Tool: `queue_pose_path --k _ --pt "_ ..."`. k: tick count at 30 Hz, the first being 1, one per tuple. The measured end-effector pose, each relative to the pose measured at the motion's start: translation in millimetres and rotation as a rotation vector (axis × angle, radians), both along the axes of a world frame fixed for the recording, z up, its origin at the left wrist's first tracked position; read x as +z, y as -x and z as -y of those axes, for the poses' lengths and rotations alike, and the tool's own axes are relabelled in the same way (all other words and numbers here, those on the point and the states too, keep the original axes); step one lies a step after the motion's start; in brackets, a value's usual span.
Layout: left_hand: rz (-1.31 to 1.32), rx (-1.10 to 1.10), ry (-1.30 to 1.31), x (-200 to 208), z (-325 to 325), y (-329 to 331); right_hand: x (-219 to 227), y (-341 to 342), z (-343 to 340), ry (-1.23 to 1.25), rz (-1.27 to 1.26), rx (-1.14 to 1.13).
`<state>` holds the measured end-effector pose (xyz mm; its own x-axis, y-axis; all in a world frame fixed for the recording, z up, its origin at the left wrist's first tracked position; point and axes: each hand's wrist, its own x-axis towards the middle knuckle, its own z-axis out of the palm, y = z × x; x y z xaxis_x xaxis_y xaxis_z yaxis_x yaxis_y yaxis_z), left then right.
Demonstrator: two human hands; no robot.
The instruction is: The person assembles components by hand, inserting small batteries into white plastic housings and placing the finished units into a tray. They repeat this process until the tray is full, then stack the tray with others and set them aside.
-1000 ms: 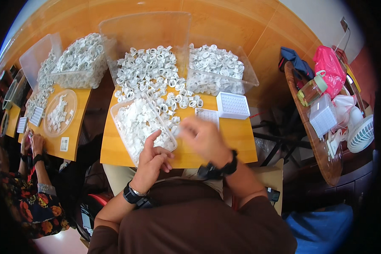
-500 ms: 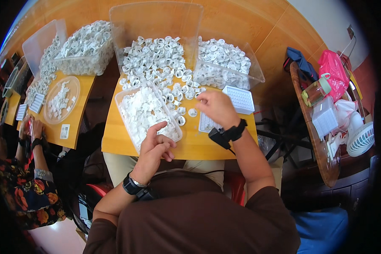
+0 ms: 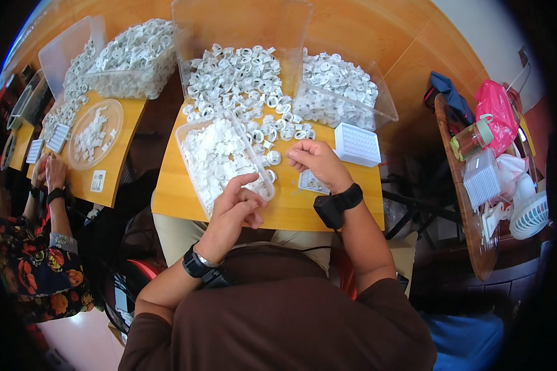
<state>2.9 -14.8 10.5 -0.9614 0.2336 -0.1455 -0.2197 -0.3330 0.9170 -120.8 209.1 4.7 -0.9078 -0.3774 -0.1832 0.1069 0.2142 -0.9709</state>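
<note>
Hovering over the tub's (image 3: pixel 249 147) near right corner: 1 left hand (image 3: pixel 232 207), fingers apart, nothing seen between them. Tub: white chips (image 3: pixel 220 154) heaped inside. Right of tub: 1 tray (image 3: pixel 312 181), white, partly hidden beneath 1 right hand (image 3: pixel 315 162), fingertips together; cannot tell whether they hold anything. Beside tub's right edge: loose rings (image 3: pixel 273 157), nearest items to those fingertips. Farther right of tub: 1 block (image 3: pixel 358 145), white, dimpled. Beyond tub: ring pile (image 3: pixel 235 74). Handling, as judged: pinch small pieces singly by the edge, wrist strap (image 3: pixel 339 207) clear of tray, left fingers relaxed above the chips.
</note>
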Motion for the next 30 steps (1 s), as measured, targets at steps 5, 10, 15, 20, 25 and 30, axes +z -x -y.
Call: queue_pose_path --k 5,10,15,20,25,30 --pt "-0.017 -0.016 -0.094 0 -18 10 -12 -13 8 -0.371 -0.263 -0.042" --pt "-0.027 0.044 -0.105 -5 -13 13 -13 -9 15 -0.538 -0.702 0.031" --pt "0.019 0.054 -0.097 -8 -13 13 -12 -9 17 -0.725 -0.745 0.157" --pt "0.012 0.039 -0.094 -10 -10 14 -16 -8 14 -0.527 -0.494 0.056" --pt "0.011 0.041 -0.088 -6 -11 17 8 -29 17 -0.13 -0.314 -0.021" --pt "0.074 -0.057 -0.183 -4 -15 21 41 -50 25 -0.021 -0.218 0.106"
